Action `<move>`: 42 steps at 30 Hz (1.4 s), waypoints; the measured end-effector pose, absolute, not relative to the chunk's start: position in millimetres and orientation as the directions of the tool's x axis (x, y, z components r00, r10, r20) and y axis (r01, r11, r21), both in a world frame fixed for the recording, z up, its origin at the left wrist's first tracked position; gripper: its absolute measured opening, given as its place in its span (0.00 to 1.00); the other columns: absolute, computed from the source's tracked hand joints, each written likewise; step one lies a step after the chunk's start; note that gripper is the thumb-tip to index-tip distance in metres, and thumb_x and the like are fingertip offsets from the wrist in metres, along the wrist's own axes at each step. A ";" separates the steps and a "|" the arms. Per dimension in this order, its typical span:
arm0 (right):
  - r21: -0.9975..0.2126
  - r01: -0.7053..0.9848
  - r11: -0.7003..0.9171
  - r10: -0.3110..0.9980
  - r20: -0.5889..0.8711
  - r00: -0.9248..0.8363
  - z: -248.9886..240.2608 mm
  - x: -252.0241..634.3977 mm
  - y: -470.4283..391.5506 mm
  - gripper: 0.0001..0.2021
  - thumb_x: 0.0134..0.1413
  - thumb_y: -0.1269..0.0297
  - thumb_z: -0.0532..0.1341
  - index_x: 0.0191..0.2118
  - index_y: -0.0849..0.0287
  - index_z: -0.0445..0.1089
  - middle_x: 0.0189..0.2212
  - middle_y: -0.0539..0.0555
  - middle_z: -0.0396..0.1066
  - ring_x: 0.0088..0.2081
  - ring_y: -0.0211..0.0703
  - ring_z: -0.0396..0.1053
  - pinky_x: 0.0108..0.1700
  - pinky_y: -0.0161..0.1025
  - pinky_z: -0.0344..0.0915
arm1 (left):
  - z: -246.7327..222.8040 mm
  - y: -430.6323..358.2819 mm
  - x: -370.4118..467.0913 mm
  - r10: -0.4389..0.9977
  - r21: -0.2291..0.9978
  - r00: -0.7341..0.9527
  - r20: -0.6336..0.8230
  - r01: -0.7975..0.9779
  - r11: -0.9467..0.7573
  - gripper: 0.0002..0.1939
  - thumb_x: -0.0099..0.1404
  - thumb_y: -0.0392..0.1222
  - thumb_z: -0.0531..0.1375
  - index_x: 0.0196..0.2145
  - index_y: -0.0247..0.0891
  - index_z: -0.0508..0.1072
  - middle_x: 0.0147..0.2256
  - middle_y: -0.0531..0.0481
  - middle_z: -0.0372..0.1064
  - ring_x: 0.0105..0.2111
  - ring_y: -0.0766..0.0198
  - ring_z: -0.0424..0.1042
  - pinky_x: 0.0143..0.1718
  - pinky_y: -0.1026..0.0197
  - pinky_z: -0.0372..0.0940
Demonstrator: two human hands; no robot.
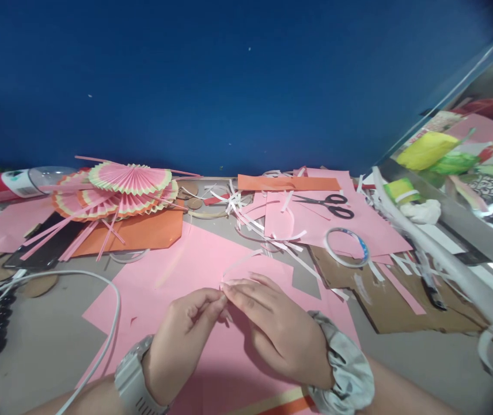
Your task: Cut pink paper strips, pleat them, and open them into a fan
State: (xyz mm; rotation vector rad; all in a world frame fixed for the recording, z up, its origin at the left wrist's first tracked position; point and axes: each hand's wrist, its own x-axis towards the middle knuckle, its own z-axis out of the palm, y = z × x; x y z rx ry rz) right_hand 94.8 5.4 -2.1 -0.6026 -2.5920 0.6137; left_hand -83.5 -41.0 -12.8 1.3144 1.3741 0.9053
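Both hands meet over large pink paper sheets (177, 259) at the middle of the table. My left hand (190, 328), with a grey watch at its wrist, is closed, thumb and forefinger pinched together. The fingertips of my right hand (272, 323) touch that pinch from the right, its fingers pressed together; a pale green scrunchie (344, 366) circles the wrist. What lies between the fingertips is too small to make out. A thin pale strip (242, 260) rises just behind the fingertips.
Folded paper fans (129, 178) and a bottle (17, 183) stand back left. A white cable (114, 317) curves at the left. Scissors (333, 204), a tape roll (347, 248), paper strips, cardboard (385, 305) and a cutter (433, 293) lie right. A blue partition (229, 86) rises behind.
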 end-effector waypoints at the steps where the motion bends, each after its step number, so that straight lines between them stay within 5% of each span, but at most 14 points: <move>1: -0.510 0.300 0.806 0.488 0.287 -0.824 -2.4 94.8 5.9 0.33 0.43 0.78 0.48 0.60 0.63 0.48 0.52 0.59 0.61 0.56 0.43 0.55 0.59 0.49 0.49 | -12.7 -41.0 -83.4 0.985 0.960 0.074 -0.159 0.245 0.137 0.14 0.66 0.44 0.50 0.29 0.37 0.70 0.28 0.50 0.71 0.31 0.64 0.69 0.36 0.64 0.62; 19: -0.668 0.241 0.704 0.538 0.279 -0.796 -6.4 96.0 6.6 0.33 0.44 0.81 0.46 0.59 0.60 0.51 0.54 0.56 0.58 0.56 0.41 0.53 0.58 0.44 0.53 | -14.7 -42.2 -82.8 0.984 0.962 0.067 -0.164 0.233 0.144 0.13 0.65 0.44 0.51 0.30 0.36 0.70 0.28 0.50 0.71 0.31 0.65 0.69 0.36 0.65 0.63; 42: -0.594 0.248 0.765 0.516 0.337 -0.787 -10.3 92.8 5.8 0.31 0.46 0.80 0.48 0.60 0.68 0.49 0.52 0.60 0.60 0.54 0.43 0.54 0.56 0.44 0.53 | -12.4 -38.1 -84.7 0.976 0.963 0.100 -0.194 0.208 0.171 0.14 0.66 0.45 0.50 0.29 0.36 0.68 0.27 0.52 0.68 0.32 0.65 0.68 0.39 0.62 0.61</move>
